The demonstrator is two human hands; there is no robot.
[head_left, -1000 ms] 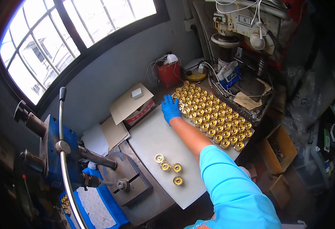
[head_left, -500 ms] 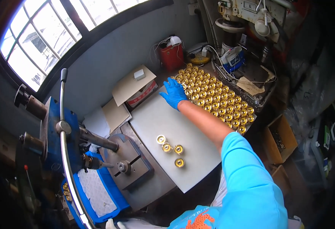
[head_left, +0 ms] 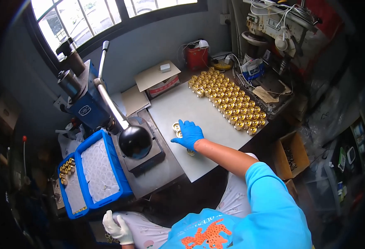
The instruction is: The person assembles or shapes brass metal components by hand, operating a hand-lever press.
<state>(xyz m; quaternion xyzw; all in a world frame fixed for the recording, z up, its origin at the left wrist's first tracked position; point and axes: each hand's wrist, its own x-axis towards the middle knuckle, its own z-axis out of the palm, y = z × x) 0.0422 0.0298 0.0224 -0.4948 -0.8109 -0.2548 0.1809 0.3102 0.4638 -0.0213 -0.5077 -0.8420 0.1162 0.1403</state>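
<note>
My right hand [head_left: 188, 135], in a blue glove, lies over a small group of brass ring-shaped parts on the grey board [head_left: 205, 159]. Its fingers and thumb are spread. Two brass parts [head_left: 176, 126] show beside its fingers, and another brass part [head_left: 190, 152] peeks out below the palm. Whatever else sits under the palm is hidden. My left hand [head_left: 118, 228], in a white glove, rests by my thigh with its fingers loosely apart and nothing visible in them. Rows of brass parts [head_left: 232, 99] stand packed along the board's far right side.
A blue lever press [head_left: 87, 99] with a black ball knob [head_left: 135, 142] stands at left. Beside it are blue trays [head_left: 124, 193], one holding several brass pieces [head_left: 67, 166]. A cardboard box [head_left: 299, 159] is at right; a carton [head_left: 161, 86] sits behind the board.
My right hand has come back from the packed rows to the loose brass parts near the front. The press lever has swung toward me. My left hand has come further into view.
</note>
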